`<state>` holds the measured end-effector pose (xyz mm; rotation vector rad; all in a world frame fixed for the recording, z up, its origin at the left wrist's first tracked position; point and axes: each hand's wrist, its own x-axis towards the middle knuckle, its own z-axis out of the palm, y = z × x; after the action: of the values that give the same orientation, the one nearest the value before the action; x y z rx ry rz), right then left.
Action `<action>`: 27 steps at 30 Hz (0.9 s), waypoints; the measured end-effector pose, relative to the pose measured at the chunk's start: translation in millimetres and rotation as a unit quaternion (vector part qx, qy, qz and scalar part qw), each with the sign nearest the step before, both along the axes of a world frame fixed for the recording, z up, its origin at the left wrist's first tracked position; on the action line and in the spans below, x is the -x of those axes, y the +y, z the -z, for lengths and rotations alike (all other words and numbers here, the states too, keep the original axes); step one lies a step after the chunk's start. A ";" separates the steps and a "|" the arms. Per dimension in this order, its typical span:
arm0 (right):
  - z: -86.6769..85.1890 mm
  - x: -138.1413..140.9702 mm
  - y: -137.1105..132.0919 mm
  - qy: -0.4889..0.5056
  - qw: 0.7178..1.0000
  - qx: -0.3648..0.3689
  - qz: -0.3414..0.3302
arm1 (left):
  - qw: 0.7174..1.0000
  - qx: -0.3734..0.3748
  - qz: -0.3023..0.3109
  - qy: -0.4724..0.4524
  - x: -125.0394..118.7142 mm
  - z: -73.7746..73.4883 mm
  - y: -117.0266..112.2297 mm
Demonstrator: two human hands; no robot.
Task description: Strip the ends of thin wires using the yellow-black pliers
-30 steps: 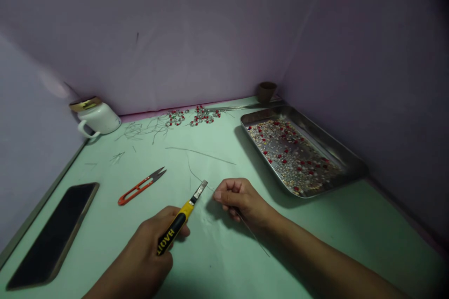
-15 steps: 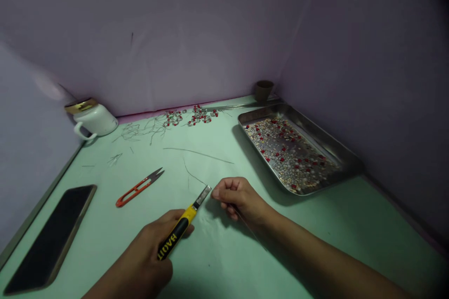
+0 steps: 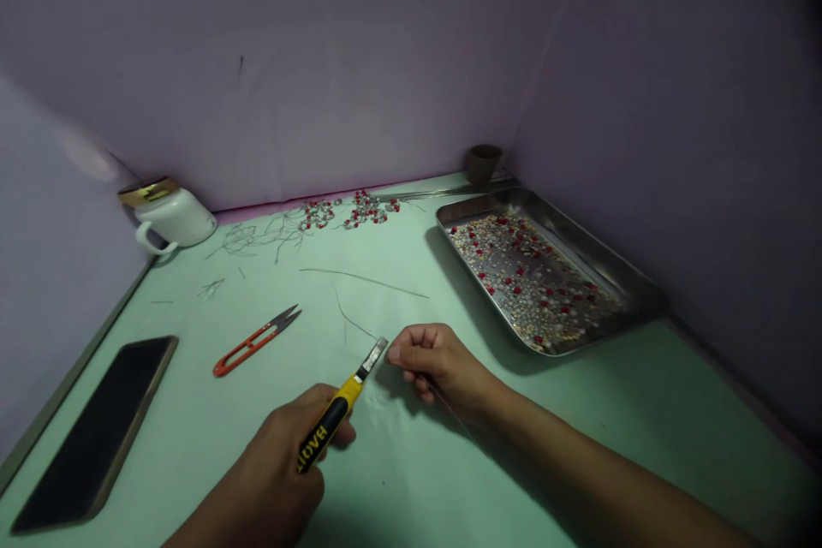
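Left hand (image 3: 279,449) clasped the tool (image 3: 348,394), right hand (image 3: 446,364) pinched the wire (image 3: 355,324): it looked light, springy, best held beside the tool!

The person's left-hand grip (image 3: 288,449) holds a yellow and black tool (image 3: 347,394), its metal tip (image 3: 375,351) at a thin wire (image 3: 357,325) that the right-hand grip (image 3: 437,360) pinches. Red scissors (image 3: 275,328) and a dark phone (image 3: 93,437) lie on the green tabletop (image 3: 411,462) to the left, and a metal tray (image 3: 633,295) of tiny beads (image 3: 514,278) sits on the right.
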<state>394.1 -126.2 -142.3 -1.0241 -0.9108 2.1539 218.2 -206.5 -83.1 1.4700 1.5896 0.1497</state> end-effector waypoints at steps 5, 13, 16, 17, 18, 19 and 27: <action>-1.1 0.4 -0.2 -0.001 1.000 0.006 0.010 | 0.997 -0.013 0.009 -0.071 -7.3 -15.8 6.9; 0.3 0.7 -2.0 0.000 1.000 -0.004 0.007 | 1.000 -0.020 0.013 0.013 -2.0 -0.1 -1.2; -0.1 0.0 -1.6 0.002 1.000 0.000 0.006 | 1.000 -0.015 0.005 0.002 -2.6 -2.8 0.0; -0.5 -0.3 -1.3 0.001 1.000 0.002 0.007 | 1.000 -0.018 0.004 -0.015 -3.5 -5.5 1.4; -1.0 -0.5 -1.0 0.000 1.000 0.003 0.009 | 0.999 -0.021 0.004 -0.032 -4.5 -8.4 2.9; -1.5 -0.8 -0.7 -0.001 1.000 0.005 0.011 | 0.999 -0.025 0.004 -0.046 -5.4 -11.1 4.4; -0.5 -0.5 -0.2 0.004 1.000 0.009 0.015 | 0.999 -0.008 -0.009 -0.040 -4.2 -14.0 5.3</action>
<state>394.7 -126.4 -141.8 -1.0312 -0.8693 2.1424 222.4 -201.3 -69.2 1.4439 1.5411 0.2292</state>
